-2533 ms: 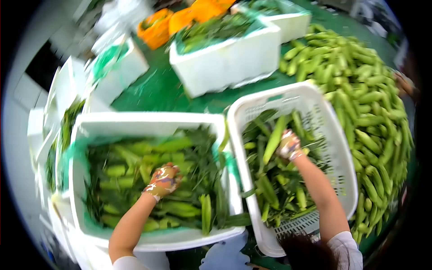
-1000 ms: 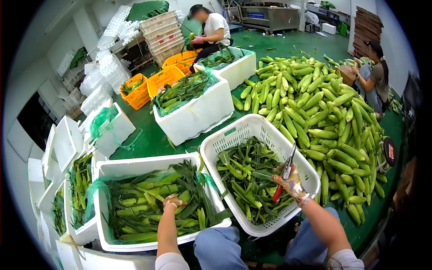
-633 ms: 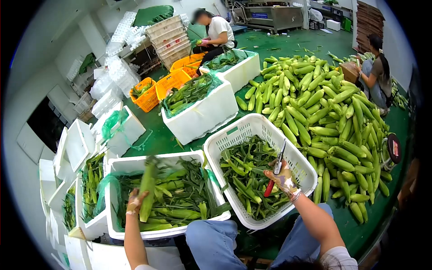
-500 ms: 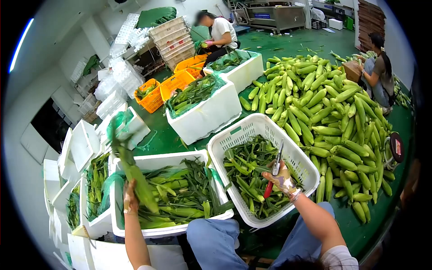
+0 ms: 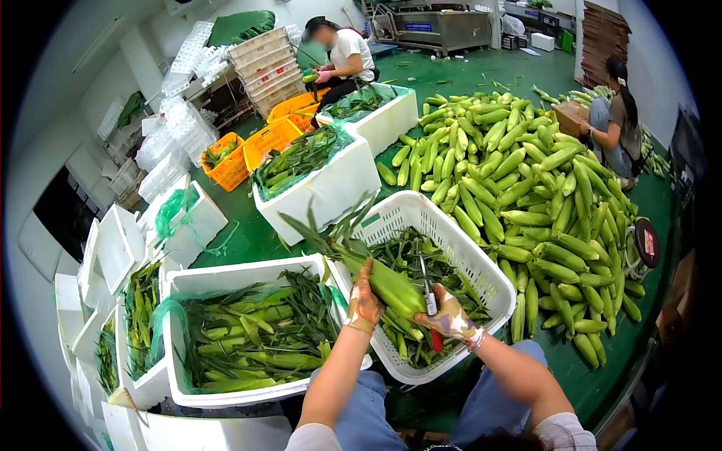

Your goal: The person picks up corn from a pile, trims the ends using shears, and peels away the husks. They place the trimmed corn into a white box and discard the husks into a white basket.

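Leafy green corn ear [image 5: 387, 284] in left hand [image 5: 365, 302] grip; right hand [image 5: 451, 319] grips red-handled shears [image 5: 430, 303].

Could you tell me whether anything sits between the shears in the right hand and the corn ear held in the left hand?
Nothing visible does. The left hand holds the corn ear over the white basket, and the shears in the right hand stand right beside its lower end, with nothing between them.
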Demonstrator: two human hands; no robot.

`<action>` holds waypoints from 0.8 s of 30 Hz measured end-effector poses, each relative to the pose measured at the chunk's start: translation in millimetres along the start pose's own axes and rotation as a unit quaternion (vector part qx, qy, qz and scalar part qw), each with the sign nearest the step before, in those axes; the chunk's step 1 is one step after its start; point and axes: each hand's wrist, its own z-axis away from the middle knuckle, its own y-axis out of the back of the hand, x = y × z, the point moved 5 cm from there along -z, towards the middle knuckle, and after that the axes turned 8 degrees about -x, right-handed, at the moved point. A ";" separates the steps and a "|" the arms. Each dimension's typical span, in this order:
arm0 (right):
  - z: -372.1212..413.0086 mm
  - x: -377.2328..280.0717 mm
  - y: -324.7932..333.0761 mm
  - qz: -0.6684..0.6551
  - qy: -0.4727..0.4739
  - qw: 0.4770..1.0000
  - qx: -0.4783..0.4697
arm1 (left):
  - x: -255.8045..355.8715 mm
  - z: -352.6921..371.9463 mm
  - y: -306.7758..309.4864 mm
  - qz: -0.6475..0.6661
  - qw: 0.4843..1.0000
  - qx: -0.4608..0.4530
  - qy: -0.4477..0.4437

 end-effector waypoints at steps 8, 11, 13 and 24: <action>1.0 47.0 -7.8 -0.349 -0.118 0.929 0.042 | 23.6 -30.0 31.6 0.012 0.999 -0.009 -0.033; -5.6 69.1 2.9 -0.410 -0.218 0.875 0.137 | 43.7 -32.5 59.9 -0.003 0.995 -0.042 -0.087; -15.6 92.8 17.4 -0.258 -0.227 0.929 0.137 | 68.7 -20.2 73.0 0.009 0.986 0.069 -0.151; 15.9 40.7 -43.3 0.097 -0.080 0.992 -0.014 | 77.1 -35.0 98.0 0.169 0.961 0.142 -0.166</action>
